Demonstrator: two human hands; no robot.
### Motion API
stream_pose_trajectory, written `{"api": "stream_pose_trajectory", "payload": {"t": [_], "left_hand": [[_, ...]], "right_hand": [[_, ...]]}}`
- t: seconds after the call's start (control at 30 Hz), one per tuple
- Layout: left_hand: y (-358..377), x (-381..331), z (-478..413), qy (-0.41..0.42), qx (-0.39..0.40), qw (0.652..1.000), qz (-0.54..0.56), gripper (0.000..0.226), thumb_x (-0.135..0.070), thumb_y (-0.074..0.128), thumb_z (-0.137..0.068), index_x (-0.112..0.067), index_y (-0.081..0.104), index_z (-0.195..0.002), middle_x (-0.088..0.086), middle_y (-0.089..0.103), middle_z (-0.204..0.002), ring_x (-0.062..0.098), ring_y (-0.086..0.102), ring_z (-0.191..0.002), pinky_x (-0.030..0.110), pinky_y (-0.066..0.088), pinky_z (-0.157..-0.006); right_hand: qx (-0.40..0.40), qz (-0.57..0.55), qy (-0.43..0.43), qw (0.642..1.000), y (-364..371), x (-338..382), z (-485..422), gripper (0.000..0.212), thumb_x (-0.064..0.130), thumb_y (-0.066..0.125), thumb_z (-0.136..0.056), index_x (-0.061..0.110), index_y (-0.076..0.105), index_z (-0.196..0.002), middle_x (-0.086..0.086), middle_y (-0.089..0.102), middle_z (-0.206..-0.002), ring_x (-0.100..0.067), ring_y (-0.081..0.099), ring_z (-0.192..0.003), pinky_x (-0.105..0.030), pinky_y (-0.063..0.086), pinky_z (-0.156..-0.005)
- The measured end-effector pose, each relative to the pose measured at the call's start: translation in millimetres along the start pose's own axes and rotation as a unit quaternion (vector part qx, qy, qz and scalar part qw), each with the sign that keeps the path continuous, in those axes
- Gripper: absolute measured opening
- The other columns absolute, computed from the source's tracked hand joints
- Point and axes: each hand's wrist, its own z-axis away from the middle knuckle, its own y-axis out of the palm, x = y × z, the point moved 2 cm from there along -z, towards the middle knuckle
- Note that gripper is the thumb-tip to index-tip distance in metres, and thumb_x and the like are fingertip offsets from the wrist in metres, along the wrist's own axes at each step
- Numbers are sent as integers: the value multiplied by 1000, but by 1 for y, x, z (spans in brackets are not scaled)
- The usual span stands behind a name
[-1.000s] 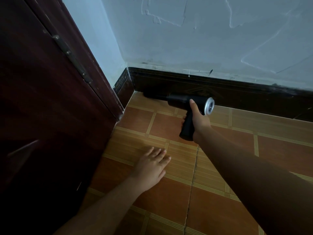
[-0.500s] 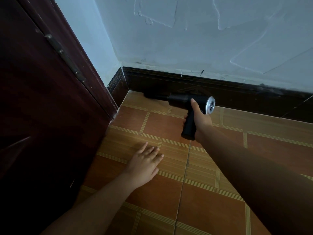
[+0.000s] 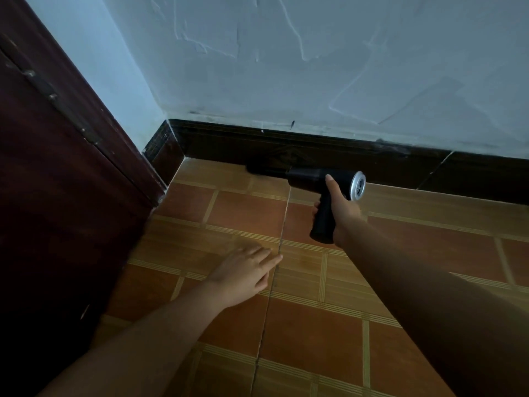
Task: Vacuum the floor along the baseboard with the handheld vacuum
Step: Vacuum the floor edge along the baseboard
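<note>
Vacuum (image 3: 310, 176) gripped by handle in right hand (image 3: 342, 209), nozzle at baseboard (image 3: 286, 147); left hand (image 3: 243, 275) flat, fingers extended, at floor (image 3: 315, 325).

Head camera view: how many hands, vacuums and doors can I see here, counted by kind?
Hands: 2, the left hand and the right hand
Vacuums: 1, the handheld vacuum, gripped by the right hand
Doors: 1, the dark door
Total: 4
</note>
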Motion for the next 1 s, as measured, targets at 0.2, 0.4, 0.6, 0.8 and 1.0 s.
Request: {"api": "stream_pose_trajectory", "payload": {"t": [0.2, 0.4, 0.6, 0.8, 1.0], "left_hand": [[-6, -33, -12, 4, 47, 999, -23, 52, -35, 25, -102, -21, 10, -150, 5, 7, -158, 20, 9, -144, 36, 12, -115], [3, -40, -19, 0, 79, 994, -81, 56, -36, 24, -102, -9, 11, -149, 14, 12, -156, 24, 7, -145, 36, 5, -117], [6, -46, -19, -31, 91, 994, -52, 60, -38, 25, -102, -5, 6, -149, 12, 8, -157, 21, 4, -145, 31, 3, -116], [7, -45, -19, -40, 101, 993, -44, 60, -37, 25, -101, -7, 6, -149, 9, 6, -158, 19, 3, -145, 31, 3, -116], [6, -46, -19, -38, 97, 993, -48, 59, -36, 25, -102, -7, 7, -149, 9, 6, -158, 19, 3, -145, 31, 3, -116]], "right_hand": [[-16, -5, 5, 1000, -38, 7, 3, 53, 45, 72, -76, 5, 58, -107, -7, 62, -74, -18, 60, -63, -33, 52, -61], [-30, -5, -3, 1000, -61, 18, 8, 51, 45, 72, -76, 6, 59, -107, -7, 62, -74, -18, 60, -63, -32, 53, -62], [-33, -1, -2, 999, -87, 26, 14, 49, 45, 71, -77, 6, 59, -106, -7, 62, -75, -18, 60, -64, -32, 52, -63], [-54, 4, -11, 998, -120, 40, 21, 37, 42, 69, -79, 9, 58, -93, -6, 61, -74, -17, 59, -64, -31, 50, -62], [-54, -11, -4, 998, -136, 40, 22, 40, 43, 70, -79, 9, 59, -97, -6, 60, -73, -17, 58, -64, -31, 49, -61]]}}
